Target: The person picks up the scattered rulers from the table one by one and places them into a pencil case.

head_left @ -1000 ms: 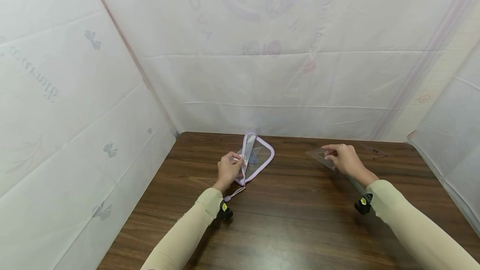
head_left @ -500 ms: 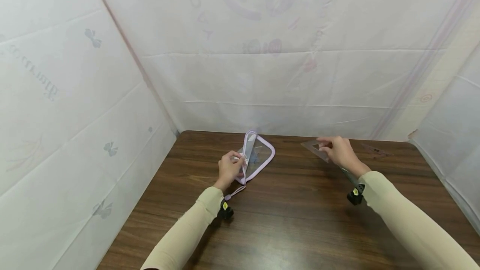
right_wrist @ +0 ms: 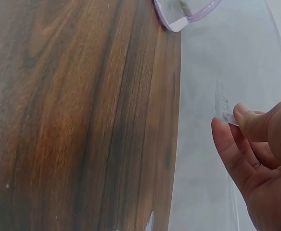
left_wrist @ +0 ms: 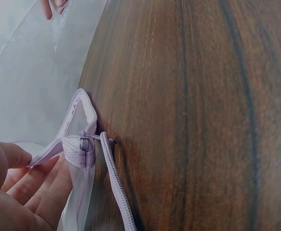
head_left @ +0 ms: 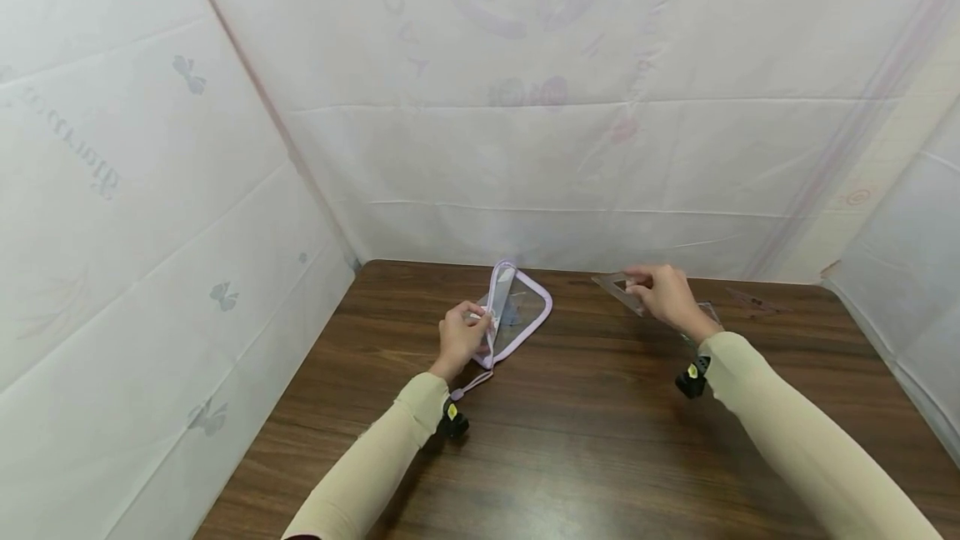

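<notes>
My left hand (head_left: 459, 336) pinches the edge of a clear zip pouch (head_left: 527, 340) with lilac trim, and its mouth gapes in the left wrist view. Inside the pouch shows a bluish transparent piece (head_left: 511, 312). A lilac pull cord (left_wrist: 112, 178) hangs from the zip end. My right hand (head_left: 663, 298) holds a clear set square (head_left: 617, 293) by one side, between thumb and fingers, right of the pouch. Printed scale marks show on that set square (right_wrist: 222, 103) in the right wrist view.
Another clear set square (head_left: 757, 302) lies near the table's back right. Partly hidden behind my right wrist is a further transparent piece (head_left: 709, 311). The brown wooden table (head_left: 585, 457) meets pale sheeting (head_left: 480, 165) at the back and sides.
My right hand has moved left and slightly toward the back with the set square, closer to the pouch. A transparent piece behind my right wrist has come into clearer view. The left hand stays put.
</notes>
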Available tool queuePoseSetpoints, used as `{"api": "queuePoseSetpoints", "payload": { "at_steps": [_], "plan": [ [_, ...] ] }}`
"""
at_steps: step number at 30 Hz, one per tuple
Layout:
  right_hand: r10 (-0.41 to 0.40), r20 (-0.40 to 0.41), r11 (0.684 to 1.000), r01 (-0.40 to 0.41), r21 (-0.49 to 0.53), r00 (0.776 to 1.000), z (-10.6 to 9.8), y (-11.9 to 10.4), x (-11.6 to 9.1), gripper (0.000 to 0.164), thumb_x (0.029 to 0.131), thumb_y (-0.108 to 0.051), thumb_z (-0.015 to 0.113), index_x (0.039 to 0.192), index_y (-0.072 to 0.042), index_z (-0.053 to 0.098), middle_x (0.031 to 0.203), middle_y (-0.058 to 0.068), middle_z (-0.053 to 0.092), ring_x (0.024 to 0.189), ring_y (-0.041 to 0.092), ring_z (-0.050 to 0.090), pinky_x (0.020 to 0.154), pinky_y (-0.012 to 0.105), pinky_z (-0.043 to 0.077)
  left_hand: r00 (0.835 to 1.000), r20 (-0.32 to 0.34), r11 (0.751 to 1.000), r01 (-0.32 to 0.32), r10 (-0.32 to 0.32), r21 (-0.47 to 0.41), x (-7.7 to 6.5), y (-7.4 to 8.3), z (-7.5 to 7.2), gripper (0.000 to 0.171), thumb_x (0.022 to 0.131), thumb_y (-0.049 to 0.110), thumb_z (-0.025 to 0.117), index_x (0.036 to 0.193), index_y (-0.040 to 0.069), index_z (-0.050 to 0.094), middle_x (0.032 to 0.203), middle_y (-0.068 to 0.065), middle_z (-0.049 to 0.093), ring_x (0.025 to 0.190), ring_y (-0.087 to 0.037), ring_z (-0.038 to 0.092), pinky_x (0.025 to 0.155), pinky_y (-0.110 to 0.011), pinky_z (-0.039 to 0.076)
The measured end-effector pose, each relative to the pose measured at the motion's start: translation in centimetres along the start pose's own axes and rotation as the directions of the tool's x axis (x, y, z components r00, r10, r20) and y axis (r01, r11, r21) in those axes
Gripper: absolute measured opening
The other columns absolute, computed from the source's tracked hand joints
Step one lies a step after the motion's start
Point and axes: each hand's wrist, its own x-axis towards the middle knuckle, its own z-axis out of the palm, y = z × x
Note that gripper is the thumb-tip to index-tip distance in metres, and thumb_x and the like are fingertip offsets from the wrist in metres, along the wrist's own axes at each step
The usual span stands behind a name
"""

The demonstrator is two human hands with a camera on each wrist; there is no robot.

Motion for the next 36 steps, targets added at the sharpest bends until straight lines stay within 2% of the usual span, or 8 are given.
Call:
{"api": "queuePoseSetpoints", "payload": {
  "at_steps": [5, 13, 27, 36],
  "plan": [
    [-0.006, -0.009, 1.000, 0.007, 0.018, 1.000, 0.5, 0.2, 0.6, 0.033, 0.097, 0.003, 0.068, 0.130, 0.005, 0.066, 0.102, 0.020, 0.076, 0.068, 0.020, 0.072, 0.051, 0.025, 0.061, 1.000, 0.002, 1.000, -0.003, 0.003, 0.001, 0.0, -0.1, 0.1, 0.007, 0.095, 0.005, 0.070, 0.092, 0.003, 0.064, 0.078, -0.013, 0.076, 0.053, -0.016, 0.068, 0.048, -0.033, 0.063],
    [-0.001, 0.002, 1.000, 0.001, 0.028, 1.000, 0.9, -0.1, 1.3, 0.033, 0.097, 0.003, 0.067, 0.130, 0.006, 0.066, 0.104, 0.023, 0.075, 0.063, 0.020, 0.071, 0.052, 0.027, 0.062, 1.000, 0.002, 1.000, 0.019, -0.019, -0.007, -0.1, 0.1, 0.1, 0.007, 0.095, 0.005, 0.069, 0.092, 0.002, 0.064, 0.080, -0.015, 0.077, 0.060, -0.021, 0.072, 0.049, -0.034, 0.063],
    [0.021, 0.019, 0.995, -0.023, 0.097, 1.000, 2.9, -1.1, 2.8, 0.033, 0.097, 0.001, 0.068, 0.129, 0.005, 0.066, 0.105, 0.024, 0.074, 0.060, 0.021, 0.070, 0.052, 0.028, 0.062, 1.000, 0.010, 1.000, 0.017, -0.017, -0.001, -0.1, 0.3, 0.0, 0.009, 0.096, 0.006, 0.070, 0.093, 0.002, 0.063, 0.079, -0.015, 0.076, 0.056, -0.017, 0.069, 0.047, -0.033, 0.062],
    [0.043, 0.029, 0.994, -0.046, 0.103, 0.999, 4.4, -1.3, 3.9, 0.033, 0.097, -0.001, 0.069, 0.130, 0.004, 0.066, 0.106, 0.023, 0.075, 0.057, 0.017, 0.069, 0.050, 0.027, 0.060, 0.999, 0.012, 0.999, 0.033, -0.033, 0.006, 0.1, 0.0, 0.2, 0.009, 0.097, 0.008, 0.070, 0.093, 0.003, 0.063, 0.077, -0.012, 0.076, 0.056, -0.015, 0.069, 0.047, -0.033, 0.062]
  ]
}}
